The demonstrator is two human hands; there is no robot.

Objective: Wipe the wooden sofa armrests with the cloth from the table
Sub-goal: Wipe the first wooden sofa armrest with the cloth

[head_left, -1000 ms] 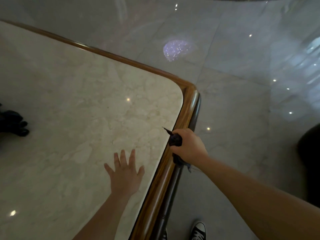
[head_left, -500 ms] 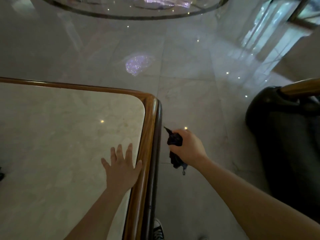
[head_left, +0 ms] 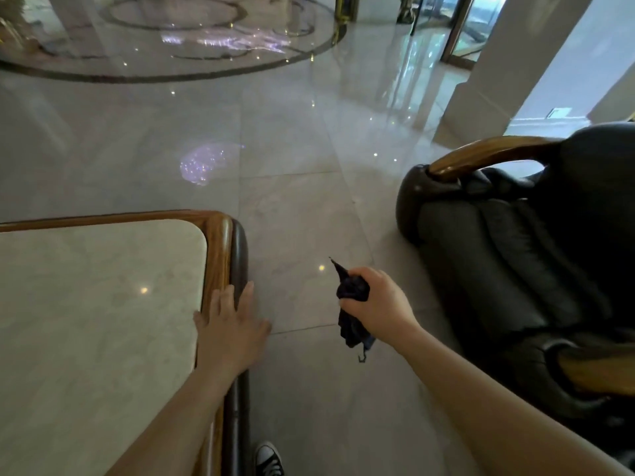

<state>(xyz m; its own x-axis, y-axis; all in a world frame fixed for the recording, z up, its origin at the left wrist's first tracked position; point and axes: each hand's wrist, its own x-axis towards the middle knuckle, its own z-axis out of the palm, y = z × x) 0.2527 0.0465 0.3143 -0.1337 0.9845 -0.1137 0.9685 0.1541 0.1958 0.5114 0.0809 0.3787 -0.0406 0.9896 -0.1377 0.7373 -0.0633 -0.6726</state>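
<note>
A dark cloth (head_left: 351, 304) hangs bunched from my right hand (head_left: 379, 300), which is closed around it above the floor between the table and the sofa. My left hand (head_left: 230, 326) lies flat, fingers apart, over the wooden rim of the marble-topped table (head_left: 216, 255) at its right edge. At the right stands a black leather sofa (head_left: 515, 262). Its far wooden armrest (head_left: 488, 154) curves along the top. A second wooden armrest (head_left: 598, 369) shows at the lower right edge, partly cut off.
Glossy marble floor (head_left: 292, 159) spreads ahead, with a round inlay at the top. A white pillar (head_left: 515, 63) rises at the upper right beside glass doors. My shoe (head_left: 269, 458) shows at the bottom, next to the table's side.
The view has swung right and up, bringing the sofa and its armrests into sight. My right hand has carried the cloth off the table edge. My left hand has slid to the table's rim.
</note>
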